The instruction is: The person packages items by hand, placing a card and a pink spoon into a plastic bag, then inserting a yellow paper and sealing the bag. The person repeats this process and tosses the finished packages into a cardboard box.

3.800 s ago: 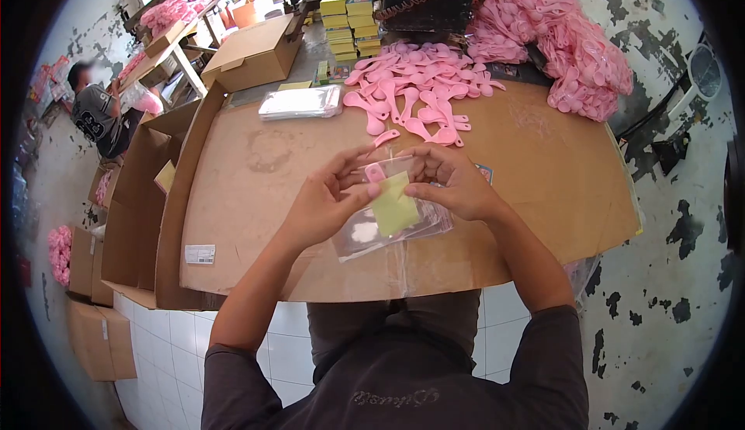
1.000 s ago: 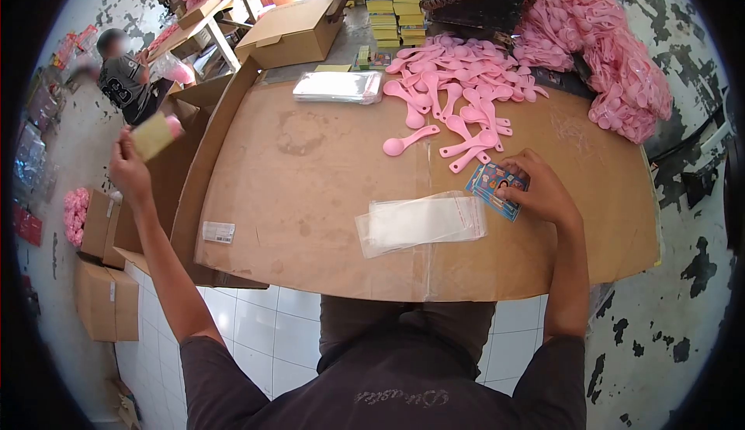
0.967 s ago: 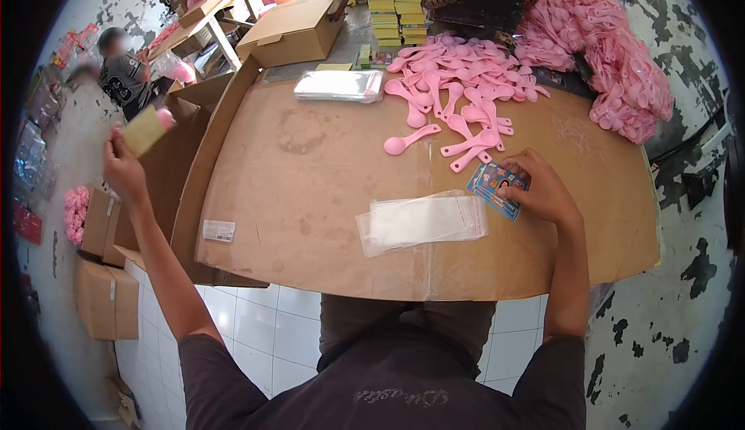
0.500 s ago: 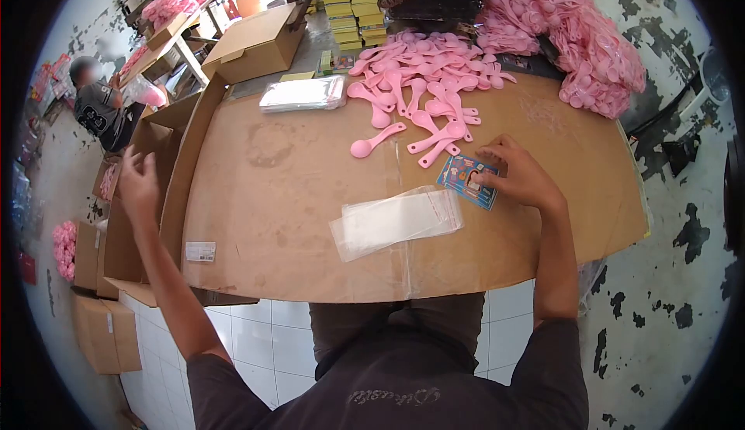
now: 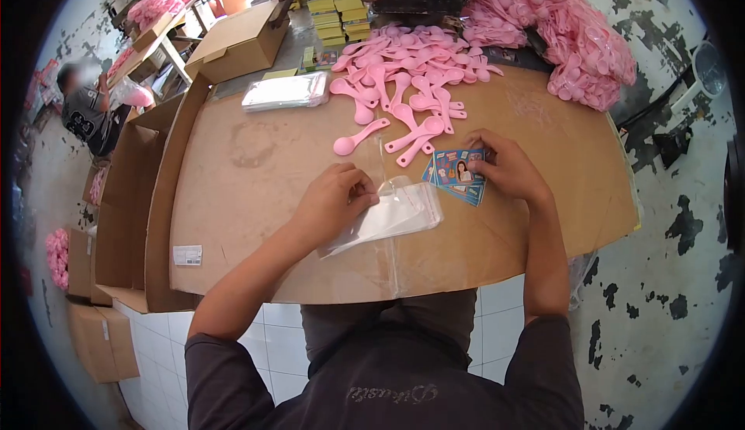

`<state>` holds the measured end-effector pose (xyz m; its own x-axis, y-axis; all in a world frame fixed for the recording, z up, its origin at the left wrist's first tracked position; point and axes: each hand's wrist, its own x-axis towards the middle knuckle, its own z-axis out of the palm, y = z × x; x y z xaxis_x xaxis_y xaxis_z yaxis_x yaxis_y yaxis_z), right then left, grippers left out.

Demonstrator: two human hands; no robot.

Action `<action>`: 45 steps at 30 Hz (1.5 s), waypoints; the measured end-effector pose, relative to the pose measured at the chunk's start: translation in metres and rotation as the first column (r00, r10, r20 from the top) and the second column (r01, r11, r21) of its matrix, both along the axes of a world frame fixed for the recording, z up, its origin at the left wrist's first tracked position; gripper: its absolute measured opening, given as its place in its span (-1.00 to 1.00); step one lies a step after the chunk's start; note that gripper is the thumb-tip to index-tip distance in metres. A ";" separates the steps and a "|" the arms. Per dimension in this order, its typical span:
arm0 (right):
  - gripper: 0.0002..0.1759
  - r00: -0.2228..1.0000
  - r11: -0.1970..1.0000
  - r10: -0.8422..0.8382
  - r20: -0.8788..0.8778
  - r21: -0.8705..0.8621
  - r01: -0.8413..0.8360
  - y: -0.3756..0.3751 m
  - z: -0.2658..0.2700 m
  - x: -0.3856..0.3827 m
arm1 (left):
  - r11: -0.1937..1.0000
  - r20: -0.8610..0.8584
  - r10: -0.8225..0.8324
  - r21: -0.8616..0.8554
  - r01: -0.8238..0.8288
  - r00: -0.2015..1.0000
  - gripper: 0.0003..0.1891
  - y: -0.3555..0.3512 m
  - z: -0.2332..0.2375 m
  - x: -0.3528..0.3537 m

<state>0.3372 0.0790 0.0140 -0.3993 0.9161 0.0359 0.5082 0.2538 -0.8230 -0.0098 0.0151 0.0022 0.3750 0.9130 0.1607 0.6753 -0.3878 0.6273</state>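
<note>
Right now, in the head view, your left hand (image 5: 334, 197) has its grip pinched on the mouth of the top clear bag (image 5: 400, 214), which lies flat on the bench (image 5: 248, 189) straight before you. Just right of that bag, your right hand (image 5: 506, 170) has its fingertips on the top printed card (image 5: 452, 169) of a small fan; I cannot tell whether that grip pinches the card or only presses it. A single pink spoon (image 5: 358, 136) lies just beyond the bag, and the loose spoon pile (image 5: 407, 65) lies farther beyond. As I judge it, the bag holds nothing yet: card and spoons are all outside it.
</note>
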 end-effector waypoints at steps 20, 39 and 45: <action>-0.81 0.921 0.906 0.368 -0.129 0.273 -0.324 -0.024 0.004 -0.060 | 0.981 0.407 0.102 -0.192 -0.023 0.908 -0.88 -0.007 -0.003 -0.008; -0.72 0.967 0.962 0.017 -0.254 0.268 0.054 -0.027 0.048 -0.104 | 0.891 0.749 0.218 -0.414 0.185 0.626 -0.74 -0.013 0.015 -0.015; -0.75 0.979 0.926 -0.018 -0.203 0.365 0.093 -0.018 0.047 -0.097 | 0.943 0.728 0.236 -0.332 0.029 0.644 -0.77 -0.010 -0.003 -0.007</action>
